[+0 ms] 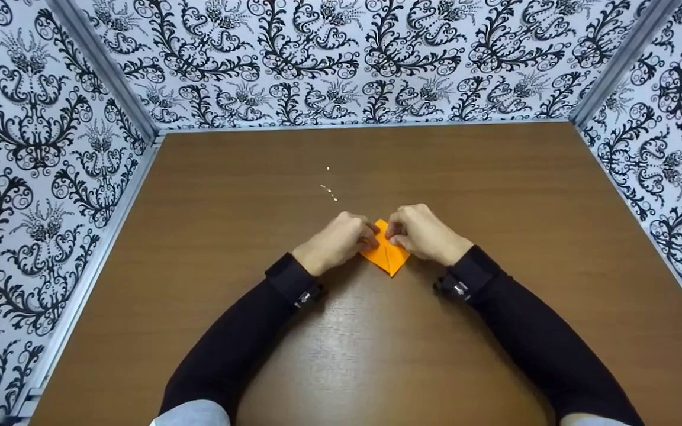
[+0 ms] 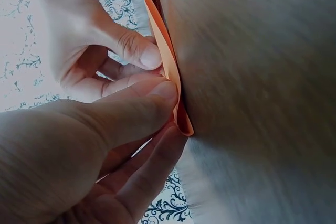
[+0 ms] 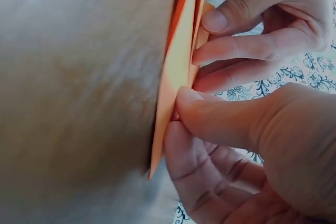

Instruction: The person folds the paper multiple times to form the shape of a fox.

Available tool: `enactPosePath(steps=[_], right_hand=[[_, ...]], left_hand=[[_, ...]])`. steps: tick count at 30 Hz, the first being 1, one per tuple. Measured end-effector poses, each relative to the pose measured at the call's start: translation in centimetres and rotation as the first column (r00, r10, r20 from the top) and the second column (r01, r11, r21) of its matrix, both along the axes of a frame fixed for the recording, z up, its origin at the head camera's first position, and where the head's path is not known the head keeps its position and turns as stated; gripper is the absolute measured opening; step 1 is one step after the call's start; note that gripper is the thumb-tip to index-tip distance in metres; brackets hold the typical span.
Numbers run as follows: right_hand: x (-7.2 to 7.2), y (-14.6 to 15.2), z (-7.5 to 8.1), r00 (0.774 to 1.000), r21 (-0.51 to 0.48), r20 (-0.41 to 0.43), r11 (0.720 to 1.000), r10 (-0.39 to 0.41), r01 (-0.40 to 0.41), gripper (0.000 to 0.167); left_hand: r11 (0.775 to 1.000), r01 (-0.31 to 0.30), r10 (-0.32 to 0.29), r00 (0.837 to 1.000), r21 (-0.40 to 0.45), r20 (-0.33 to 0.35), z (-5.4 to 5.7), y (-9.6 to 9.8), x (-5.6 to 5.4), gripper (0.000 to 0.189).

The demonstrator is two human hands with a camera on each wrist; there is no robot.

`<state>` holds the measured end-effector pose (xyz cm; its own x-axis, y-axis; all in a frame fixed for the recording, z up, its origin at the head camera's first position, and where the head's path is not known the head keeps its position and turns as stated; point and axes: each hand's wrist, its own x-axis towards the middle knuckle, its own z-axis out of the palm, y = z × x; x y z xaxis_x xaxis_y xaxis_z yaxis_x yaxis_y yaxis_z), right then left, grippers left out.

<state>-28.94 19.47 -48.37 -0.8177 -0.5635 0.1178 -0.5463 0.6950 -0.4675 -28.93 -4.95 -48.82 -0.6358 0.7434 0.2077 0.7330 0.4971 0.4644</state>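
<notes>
A folded sheet of orange paper (image 1: pixel 391 260) lies on the brown table between both hands, one pointed corner toward the person and a crease running up its middle. At its left side, my left hand (image 1: pixel 341 239) pinches the paper with thumb and fingers. In the left wrist view, the orange paper (image 2: pixel 164 45) shows stacked layers and a rounded fold by the left fingertips. My right hand (image 1: pixel 427 234) grips the right side, its thumb (image 3: pixel 215 111) against the layered edge in the right wrist view. The fingertips of both hands are close together and hide part of the paper.
Small pale crumbs (image 1: pixel 330 191) are scattered on the wooden table (image 1: pixel 246 177) beyond the left hand. Panels with black-and-white scroll pattern (image 1: pixel 317 71) stand behind the table and along both sides, joined by grey metal posts (image 1: pixel 104 65). Black sleeves with wrist cameras cover both forearms.
</notes>
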Motion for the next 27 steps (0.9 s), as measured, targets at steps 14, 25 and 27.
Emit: enactPosePath(steps=[14,25,27], right_hand=[[-0.8,-0.7,0.2,0.973,0.031,0.173,0.988,-0.154,0.151,0.007],[-1.1,-1.2,0.2,0.941,0.023,0.245,0.972,-0.234,0.235,0.017],[-1.1,-1.4,0.3,0.938,0.028,0.244,0.969,-0.245,0.245,0.016]], left_hand=[[0.999,0.031,-0.030,0.999,0.014,-0.011,-0.4,0.0,-0.1,0.013],[1.000,0.014,-0.014,1.000,0.014,0.022,-0.5,-0.1,-0.3,0.013],[1.000,0.014,-0.014,1.000,0.003,0.021,-0.4,-0.2,-0.3,0.013]])
